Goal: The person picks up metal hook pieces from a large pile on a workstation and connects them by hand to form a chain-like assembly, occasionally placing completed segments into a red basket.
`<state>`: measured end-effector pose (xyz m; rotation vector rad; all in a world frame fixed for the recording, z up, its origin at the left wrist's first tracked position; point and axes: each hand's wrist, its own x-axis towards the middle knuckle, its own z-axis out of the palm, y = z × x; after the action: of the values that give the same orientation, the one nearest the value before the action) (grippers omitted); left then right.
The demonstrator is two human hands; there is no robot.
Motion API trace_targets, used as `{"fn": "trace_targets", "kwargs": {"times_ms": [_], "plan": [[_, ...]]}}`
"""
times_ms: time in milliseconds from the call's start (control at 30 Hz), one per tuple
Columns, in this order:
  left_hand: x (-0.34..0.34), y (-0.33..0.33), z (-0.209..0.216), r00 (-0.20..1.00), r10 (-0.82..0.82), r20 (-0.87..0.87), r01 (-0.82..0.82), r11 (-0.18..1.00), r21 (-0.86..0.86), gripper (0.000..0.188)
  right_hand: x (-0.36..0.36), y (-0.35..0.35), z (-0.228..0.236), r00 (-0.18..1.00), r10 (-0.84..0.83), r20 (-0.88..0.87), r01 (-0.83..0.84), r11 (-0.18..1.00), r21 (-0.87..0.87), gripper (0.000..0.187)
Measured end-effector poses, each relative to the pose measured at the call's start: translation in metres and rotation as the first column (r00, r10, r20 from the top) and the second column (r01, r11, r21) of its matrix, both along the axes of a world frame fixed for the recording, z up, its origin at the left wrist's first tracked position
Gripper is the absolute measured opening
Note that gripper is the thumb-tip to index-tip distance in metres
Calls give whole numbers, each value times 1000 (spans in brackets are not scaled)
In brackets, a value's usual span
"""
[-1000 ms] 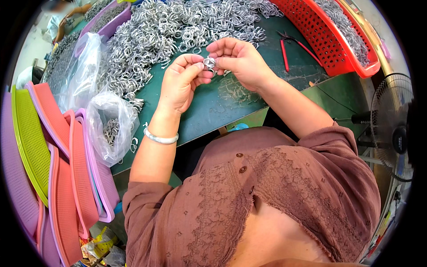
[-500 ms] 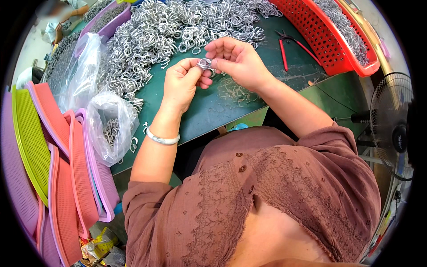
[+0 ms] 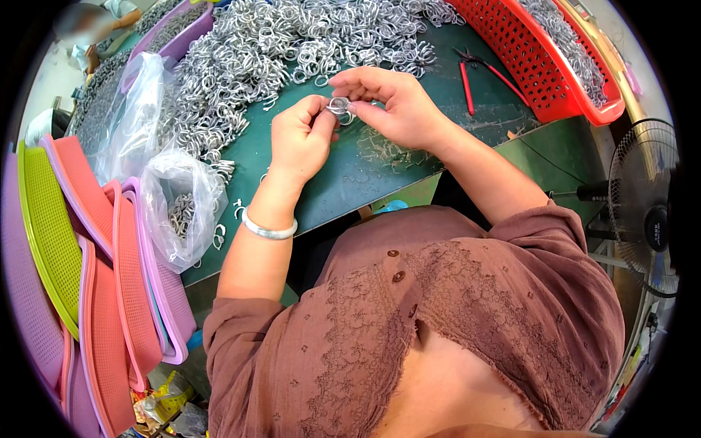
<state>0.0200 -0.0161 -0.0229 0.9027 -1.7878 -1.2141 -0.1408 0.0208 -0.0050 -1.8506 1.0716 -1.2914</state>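
Between my two hands, over the green tabletop (image 3: 321, 193), is a small silvery metal ring clamp (image 3: 339, 106). My left hand (image 3: 301, 137) pinches it from the left with thumb and forefinger. From the right, the thumb and fingertips of my right hand (image 3: 391, 102) close on the same piece. Its finer details are too small to make out. Just beyond the hands spreads a large heap of similar ring clamps (image 3: 255, 51). To the left, a clear plastic bag (image 3: 201, 223) stands open with several more in it.
Red-handled pliers (image 3: 467, 87) lie right of my hands, beside a red perforated basket (image 3: 511, 55) of metal pieces. Pink, purple and green baskets (image 3: 109, 328) are stacked at left. A black fan (image 3: 642, 208) stands at right. Another person (image 3: 91, 55) sits at the far left.
The ring clamp has turned slightly and shifted a little right between my fingers. My left fingers have curled in more, and my right fingers have drawn slightly left.
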Motion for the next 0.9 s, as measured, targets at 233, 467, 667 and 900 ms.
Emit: {"fn": "trace_targets", "kwargs": {"times_ms": [233,467,667,900], "plan": [[-2,2,2,979,113,172,-28,901,-432,4,-2,-3,0,931,-98,352,-49,921,386,24],[-2,3,1,957,197,215,-33,805,-593,2,-7,-6,10,982,-58,179,-14,928,374,21],[-4,3,0,970,196,143,-62,771,-634,2,-9,-11,8,981,-49,-185,68,992,103,19],[-3,6,4,972,187,143,-45,744,-667,4,-7,-12,8,998,-39,-56,51,974,221,23]]}}
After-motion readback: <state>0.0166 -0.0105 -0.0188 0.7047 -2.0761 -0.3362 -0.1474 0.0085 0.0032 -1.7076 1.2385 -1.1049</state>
